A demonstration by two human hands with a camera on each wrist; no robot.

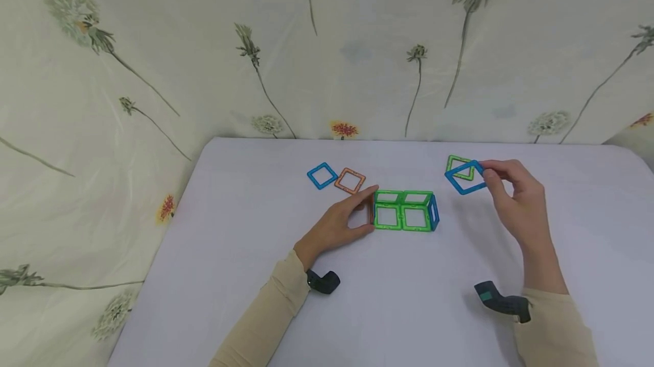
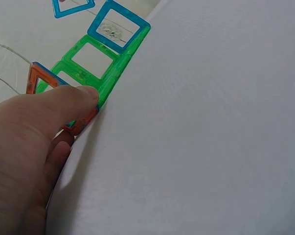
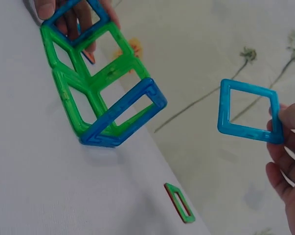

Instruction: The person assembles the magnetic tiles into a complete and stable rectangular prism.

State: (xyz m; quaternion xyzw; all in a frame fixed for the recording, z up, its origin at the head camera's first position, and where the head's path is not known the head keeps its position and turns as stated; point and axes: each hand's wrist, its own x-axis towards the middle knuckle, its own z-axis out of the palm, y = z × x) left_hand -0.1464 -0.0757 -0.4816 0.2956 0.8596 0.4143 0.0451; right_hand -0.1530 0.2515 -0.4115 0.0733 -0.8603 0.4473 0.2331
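A box-like structure of green square magnetic tiles [image 1: 402, 204] stands on the table, with a blue square tile [image 3: 123, 112] upright at its right end. My left hand [image 1: 337, 220] holds the structure's left end, thumb near the lower front edge and index finger at the top. An orange tile [image 2: 34, 76] at that end is partly covered by this hand. Off to the right, my right hand [image 1: 518, 196] pinches a loose blue square magnetic tile [image 3: 250, 132] by one side, between thumb and fingers, raised above the table.
Behind the structure to the left lie a blue square tile [image 1: 313, 181] and an orange square tile [image 1: 343, 188], corners close together. A green tile [image 1: 451, 163] with a red edge lies at the back right, partly overlapped by the held blue tile. Flowered cloth [image 1: 357, 83] hangs behind the table.
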